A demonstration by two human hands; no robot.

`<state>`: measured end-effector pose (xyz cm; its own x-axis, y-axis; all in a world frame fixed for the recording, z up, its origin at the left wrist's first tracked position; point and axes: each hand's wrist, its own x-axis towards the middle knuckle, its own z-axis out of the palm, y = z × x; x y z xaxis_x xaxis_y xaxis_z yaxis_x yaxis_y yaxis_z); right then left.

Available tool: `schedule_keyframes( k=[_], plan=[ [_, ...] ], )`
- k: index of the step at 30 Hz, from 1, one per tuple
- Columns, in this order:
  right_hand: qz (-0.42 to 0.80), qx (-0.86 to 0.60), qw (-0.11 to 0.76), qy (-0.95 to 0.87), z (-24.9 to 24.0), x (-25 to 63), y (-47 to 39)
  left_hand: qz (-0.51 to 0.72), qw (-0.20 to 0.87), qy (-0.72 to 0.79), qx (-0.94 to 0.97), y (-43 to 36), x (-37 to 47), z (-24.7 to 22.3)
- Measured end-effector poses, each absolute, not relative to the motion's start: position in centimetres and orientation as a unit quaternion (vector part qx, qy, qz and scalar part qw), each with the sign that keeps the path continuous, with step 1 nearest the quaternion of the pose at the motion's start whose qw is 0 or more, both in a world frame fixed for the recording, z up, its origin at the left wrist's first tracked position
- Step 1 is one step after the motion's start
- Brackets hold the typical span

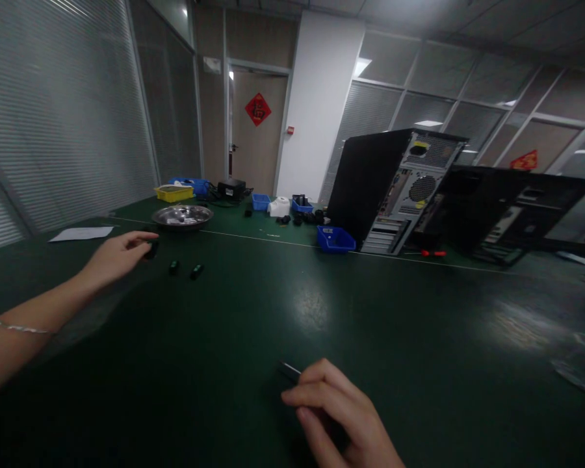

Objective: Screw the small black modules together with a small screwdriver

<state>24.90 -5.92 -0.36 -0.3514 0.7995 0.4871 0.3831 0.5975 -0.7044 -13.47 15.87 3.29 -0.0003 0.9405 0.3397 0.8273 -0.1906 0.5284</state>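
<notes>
My left hand [117,257] reaches over the left part of the green table, its thumb and fingers closed on a small black block [151,249]. Just right of it, two similar small black blocks, one nearer [174,267] and one farther right [197,271], lie on the tabletop with greenish marks on top. Close to the front, my right hand [344,409] has its fingers curled around a thin tool with a pointed metal tip [290,371]. That tip points to the upper left; the rest of the tool is hidden by the fingers.
A shiny metal dish [182,217] and a white paper [81,234] are at the left. Blue bin [335,239] stands by a black computer tower [370,182]. Farther back are a yellow tray [174,194] and a white device [279,207]. A clear round container [580,364] is at right.
</notes>
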Motion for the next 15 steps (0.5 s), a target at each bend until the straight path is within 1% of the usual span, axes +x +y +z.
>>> schedule_keyframes(
  k=[4, 8, 11, 15],
  plan=[
    [0.245, -0.363, 0.424, -0.793, -0.3, 24.9, -5.9, 0.236, 0.059, 0.657, 0.713, 16.9, -14.7, 1.2],
    [0.246, -0.361, 0.422, -0.794, 0.0, 25.0, -6.1, 0.181, 0.04, 0.641, 0.744, 17.6, -15.3, 0.5],
    [0.234, -0.36, 0.422, -0.798, 0.2, 25.0, -6.1, 0.159, 0.027, 0.636, 0.755, 17.8, -15.8, 0.5],
    [0.216, -0.36, 0.428, -0.8, 0.3, 25.1, -6.0, 0.161, -0.014, 0.634, 0.756, 18.0, -16.1, 0.2]
  ],
)
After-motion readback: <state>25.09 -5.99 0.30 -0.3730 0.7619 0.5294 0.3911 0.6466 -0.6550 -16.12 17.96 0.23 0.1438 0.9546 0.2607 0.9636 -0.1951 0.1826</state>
